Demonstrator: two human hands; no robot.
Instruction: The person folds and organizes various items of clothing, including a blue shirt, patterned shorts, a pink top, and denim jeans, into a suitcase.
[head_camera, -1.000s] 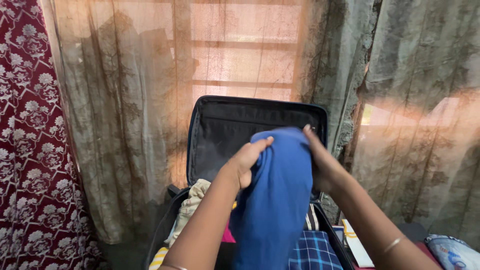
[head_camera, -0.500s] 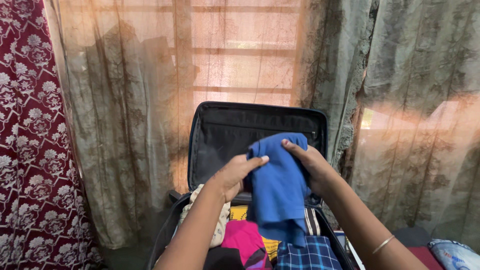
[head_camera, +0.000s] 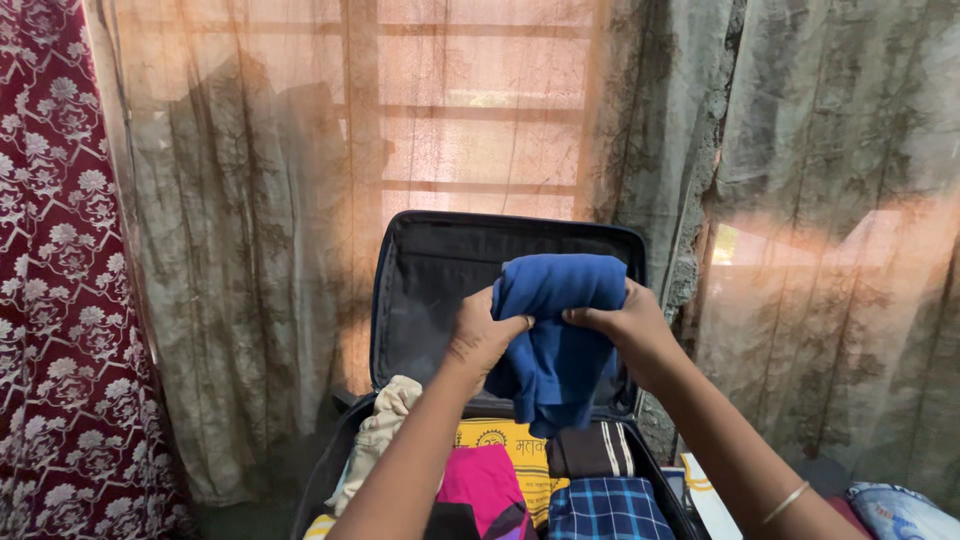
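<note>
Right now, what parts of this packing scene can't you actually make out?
- Head view: the blue garment is bunched between the left hand and right hand, so its kind and shape cannot be told.
- The suitcase is cut off by the bottom edge, and its clothes are partly hidden by the forearms.
- The window behind the thin curtain shows only as blurred bars.
- The items at the lower right are cut off by the edge.

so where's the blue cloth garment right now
The blue cloth garment is at centre frame, gripped between the left hand and right hand, above the open black suitcase.
</note>
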